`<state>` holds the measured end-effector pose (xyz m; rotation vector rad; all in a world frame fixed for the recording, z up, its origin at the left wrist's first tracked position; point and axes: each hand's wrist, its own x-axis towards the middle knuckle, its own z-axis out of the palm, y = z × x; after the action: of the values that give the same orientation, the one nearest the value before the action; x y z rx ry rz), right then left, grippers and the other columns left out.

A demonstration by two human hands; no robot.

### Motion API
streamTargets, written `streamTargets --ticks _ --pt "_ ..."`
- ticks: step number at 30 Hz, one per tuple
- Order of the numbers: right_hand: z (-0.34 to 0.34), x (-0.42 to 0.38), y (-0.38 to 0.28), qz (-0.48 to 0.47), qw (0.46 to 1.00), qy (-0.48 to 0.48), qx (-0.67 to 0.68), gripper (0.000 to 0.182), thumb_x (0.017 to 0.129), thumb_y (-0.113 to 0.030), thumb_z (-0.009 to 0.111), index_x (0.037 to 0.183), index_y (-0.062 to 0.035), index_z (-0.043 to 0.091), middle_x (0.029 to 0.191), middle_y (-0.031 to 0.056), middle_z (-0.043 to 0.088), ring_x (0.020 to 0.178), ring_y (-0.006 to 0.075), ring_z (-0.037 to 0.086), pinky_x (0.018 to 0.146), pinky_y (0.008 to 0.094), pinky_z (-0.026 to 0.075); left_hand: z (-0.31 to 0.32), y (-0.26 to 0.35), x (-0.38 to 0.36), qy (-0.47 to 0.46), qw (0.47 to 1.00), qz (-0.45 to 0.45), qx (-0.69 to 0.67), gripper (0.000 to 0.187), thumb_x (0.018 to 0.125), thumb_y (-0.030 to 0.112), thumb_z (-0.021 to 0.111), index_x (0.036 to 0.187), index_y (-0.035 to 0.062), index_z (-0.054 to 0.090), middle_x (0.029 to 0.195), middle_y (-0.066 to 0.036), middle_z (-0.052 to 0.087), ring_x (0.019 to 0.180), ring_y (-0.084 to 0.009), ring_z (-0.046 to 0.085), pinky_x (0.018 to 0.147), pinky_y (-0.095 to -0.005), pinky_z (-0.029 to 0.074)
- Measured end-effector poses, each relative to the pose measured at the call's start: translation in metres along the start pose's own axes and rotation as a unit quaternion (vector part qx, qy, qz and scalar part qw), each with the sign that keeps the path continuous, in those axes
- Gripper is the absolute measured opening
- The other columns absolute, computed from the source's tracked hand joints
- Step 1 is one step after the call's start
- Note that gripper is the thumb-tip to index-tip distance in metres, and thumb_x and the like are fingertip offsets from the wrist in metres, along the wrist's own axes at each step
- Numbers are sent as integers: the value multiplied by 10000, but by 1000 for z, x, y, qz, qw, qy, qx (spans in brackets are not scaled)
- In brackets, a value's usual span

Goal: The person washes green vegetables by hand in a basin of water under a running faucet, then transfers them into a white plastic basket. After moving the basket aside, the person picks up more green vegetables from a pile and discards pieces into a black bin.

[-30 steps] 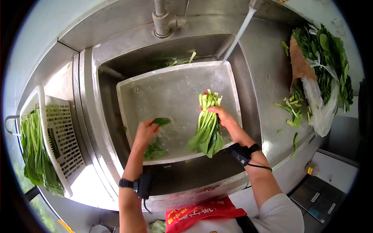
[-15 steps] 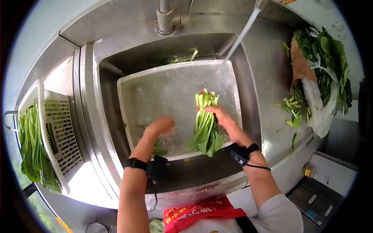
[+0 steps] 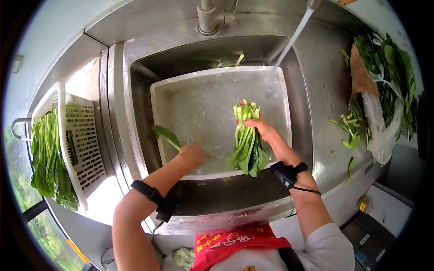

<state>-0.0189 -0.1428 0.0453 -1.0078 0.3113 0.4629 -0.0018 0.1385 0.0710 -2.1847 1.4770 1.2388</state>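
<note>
My right hand (image 3: 263, 128) is wrapped round a bunch of leafy greens (image 3: 246, 142), pale cut stems up and dark leaves hanging down. It holds the bunch over the right part of a white plastic tub (image 3: 289, 108) of water. Over the tub's lower left, my left hand (image 3: 192, 156) is closed on a single leafy green stalk (image 3: 167, 135). The leaf sticks out toward the upper left, past the tub's rim; the rest of the stalk is hidden by my fingers.
The tub sits in a steel sink (image 3: 304, 135). Running water (image 3: 294, 38) falls at its back right corner. A white basket (image 3: 88, 144) of greens stands left. Bagged greens (image 3: 395, 77) and loose trimmings (image 3: 350, 133) lie right. A stem (image 3: 239, 59) lies behind the tub.
My left hand has come up from the water with a leafy stalk in it. My right hand still holds the bunch. The whole view has shifted slightly.
</note>
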Motion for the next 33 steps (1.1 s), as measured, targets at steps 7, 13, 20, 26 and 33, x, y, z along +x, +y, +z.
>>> streamTargets --ticks 7,13,20,26,33 --pt "-4 3 7 -21 1000 7 20 719 683 -113 637 1338 -83 341 1085 104 556 953 218 567 842 358 465 2 -19 10 -52 954 -107 -275 194 721 64 612 904 6 638 840 -194 644 722 -282 654 641 -383 501" --pt "-6 -1 2 -13 1000 15 5 695 693 -101 617 1336 -93 351 1068 112 564 938 217 567 842 358 452 -102 -46 -17 305 814 -159 -467 372 760 142 633 1124 88 576 963 -168 635 689 -269 655 665 -344 506" --pt "-17 -1 11 6 999 32 26 673 706 -68 599 1336 -109 367 1074 118 573 923 213 577 815 344 457 -84 -36 34 464 854 -126 -199 401 721 34 589 1093 187 584 1211 -109 523 978 -357 578 752 -401 517" --pt "-12 1 9 -18 999 26 21 694 695 -64 616 1337 -80 355 1086 95 568 916 207 585 837 350 462 -41 -43 67 122 989 -73 32 247 732 18 571 942 123 646 991 -102 624 898 -307 614 701 -373 512" --pt "-15 3 9 -20 999 17 27 704 690 -81 628 1333 -71 343 1072 102 567 912 211 584 832 353 463 -26 -62 47 306 680 -135 -653 160 809 116 573 898 -3 631 809 -133 643 754 -246 616 649 -326 470"
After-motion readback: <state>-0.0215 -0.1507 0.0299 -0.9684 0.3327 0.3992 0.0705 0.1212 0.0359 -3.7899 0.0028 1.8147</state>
